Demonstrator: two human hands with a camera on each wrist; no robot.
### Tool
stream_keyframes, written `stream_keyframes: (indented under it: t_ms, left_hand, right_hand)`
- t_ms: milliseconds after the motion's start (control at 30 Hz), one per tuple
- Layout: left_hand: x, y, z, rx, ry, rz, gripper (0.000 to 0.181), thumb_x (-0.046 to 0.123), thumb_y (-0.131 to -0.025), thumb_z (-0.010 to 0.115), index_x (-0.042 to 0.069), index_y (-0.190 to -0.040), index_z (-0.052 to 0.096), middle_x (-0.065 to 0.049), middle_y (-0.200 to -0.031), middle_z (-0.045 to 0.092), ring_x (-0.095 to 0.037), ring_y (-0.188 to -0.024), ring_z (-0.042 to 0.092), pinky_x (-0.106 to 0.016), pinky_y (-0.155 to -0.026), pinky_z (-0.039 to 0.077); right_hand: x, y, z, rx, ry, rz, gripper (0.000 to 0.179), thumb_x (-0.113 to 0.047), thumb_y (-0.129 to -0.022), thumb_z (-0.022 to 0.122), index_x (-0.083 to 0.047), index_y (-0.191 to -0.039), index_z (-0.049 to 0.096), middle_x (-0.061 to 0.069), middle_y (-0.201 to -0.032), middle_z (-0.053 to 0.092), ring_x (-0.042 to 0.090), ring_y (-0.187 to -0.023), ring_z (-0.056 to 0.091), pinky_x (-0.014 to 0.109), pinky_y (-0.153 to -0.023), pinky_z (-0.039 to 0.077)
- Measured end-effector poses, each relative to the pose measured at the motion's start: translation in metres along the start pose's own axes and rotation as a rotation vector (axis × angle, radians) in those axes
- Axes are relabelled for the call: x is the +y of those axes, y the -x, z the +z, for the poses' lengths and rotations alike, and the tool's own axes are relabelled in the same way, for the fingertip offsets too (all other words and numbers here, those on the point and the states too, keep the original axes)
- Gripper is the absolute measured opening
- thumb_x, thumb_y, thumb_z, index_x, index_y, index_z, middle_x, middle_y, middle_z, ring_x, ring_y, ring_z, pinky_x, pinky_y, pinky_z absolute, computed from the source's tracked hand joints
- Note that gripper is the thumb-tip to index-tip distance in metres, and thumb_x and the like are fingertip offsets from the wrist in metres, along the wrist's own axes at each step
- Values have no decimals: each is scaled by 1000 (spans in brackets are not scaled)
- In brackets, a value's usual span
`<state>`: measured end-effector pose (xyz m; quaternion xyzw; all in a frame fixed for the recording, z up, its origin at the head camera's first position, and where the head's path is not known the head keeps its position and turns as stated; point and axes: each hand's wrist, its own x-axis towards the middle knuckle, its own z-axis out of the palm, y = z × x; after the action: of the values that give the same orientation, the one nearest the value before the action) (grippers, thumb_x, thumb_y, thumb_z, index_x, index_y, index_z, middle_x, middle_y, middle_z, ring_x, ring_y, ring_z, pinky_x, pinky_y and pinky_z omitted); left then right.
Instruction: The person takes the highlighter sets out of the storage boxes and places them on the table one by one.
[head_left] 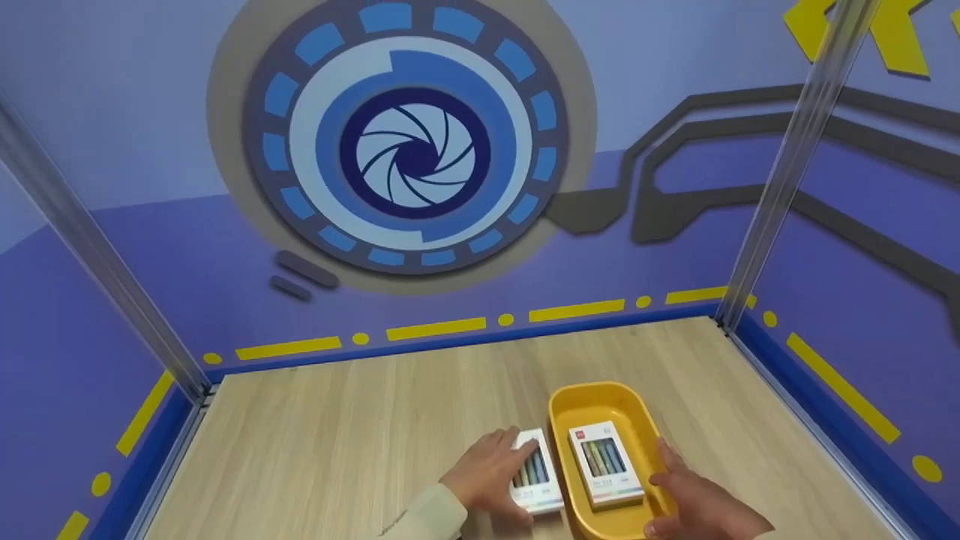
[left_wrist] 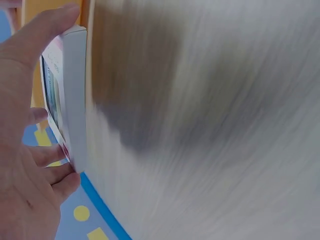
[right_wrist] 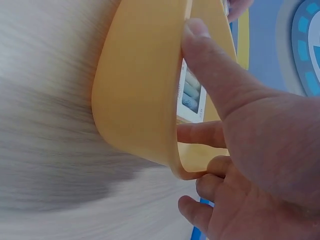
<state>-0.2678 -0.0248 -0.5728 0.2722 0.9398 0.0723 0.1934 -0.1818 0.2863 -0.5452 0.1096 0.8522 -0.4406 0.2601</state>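
Observation:
A white box of crayons (head_left: 535, 491) with a window in its front lies on the table just left of a yellow tray (head_left: 559, 420). My left hand (head_left: 486, 469) grips this box lengthwise, thumb at the near end and fingers at the far end; in the left wrist view the box (left_wrist: 76, 100) stands edge-on to the camera. Inside the tray rests a second white box of crayons (head_left: 609, 484), window up. My right hand (head_left: 701, 499) holds the tray's right rim near its front corner. In the right wrist view the thumb (right_wrist: 210, 55) touches the rim and one finger reaches inside.
The wood-grain table (head_left: 337, 442) extends left of the hands and behind the tray. A blue and purple printed wall (head_left: 420, 315) closes off the back, with side walls left and right. Metal posts (head_left: 776, 180) stand at the back corners.

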Motion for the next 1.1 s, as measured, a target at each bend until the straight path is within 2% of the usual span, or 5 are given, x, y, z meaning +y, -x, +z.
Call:
stream_keyframes:
  t_ms: [100, 300, 533, 767, 1100]
  left_hand:
    - [3, 0, 2, -35, 23, -24, 103, 75, -52, 67, 49, -138, 17, 8, -153, 17, -23, -137, 26, -47, -112, 24]
    - [7, -6, 10, -42, -16, -16, 103, 75, -52, 66, 45, -140, 19, 4, -152, 20, -24, -137, 27, -47, -112, 25]
    - [8, -13, 18, -60, -35, -19, 103, 75, -51, 66, 44, -139, 23, 1, -152, 23, -26, -136, 28, -47, -111, 27]
    - [11, -16, 23, -63, -51, 13, 104, 76, -51, 65, 43, -140, 22, 0, -150, 25, -25, -135, 30, -45, -109, 30]
    - [11, -16, 25, -102, 51, -61, 101, 69, -51, 71, 46, -137, 24, 2, -150, 25, -26, -134, 31, -47, -108, 30]
  right_hand:
    - [-3, 6, -1, -18, -30, 29, 109, -41, -52, 81, -20, -143, 26, 5, -156, -3, 32, -129, 31, 53, -98, 39]
    - [-3, 5, -1, -31, -123, 67, 124, -36, -51, 83, -23, -148, 6, 10, -155, -4, 32, -125, 33, 48, -95, 44]
    - [-2, 6, -2, 0, 14, 11, 93, -48, -52, 79, -17, -132, 42, 5, -155, -6, 32, -128, 30, 54, -102, 34]
    - [-2, 7, -4, -9, 55, 12, 85, -46, -52, 80, -18, -126, 48, 4, -155, -7, 39, -136, 17, 61, -104, 24]
    - [-2, 11, -1, 12, 112, -33, 77, -55, -54, 75, -26, -121, 51, -1, -156, -3, 38, -136, 19, 60, -103, 26]
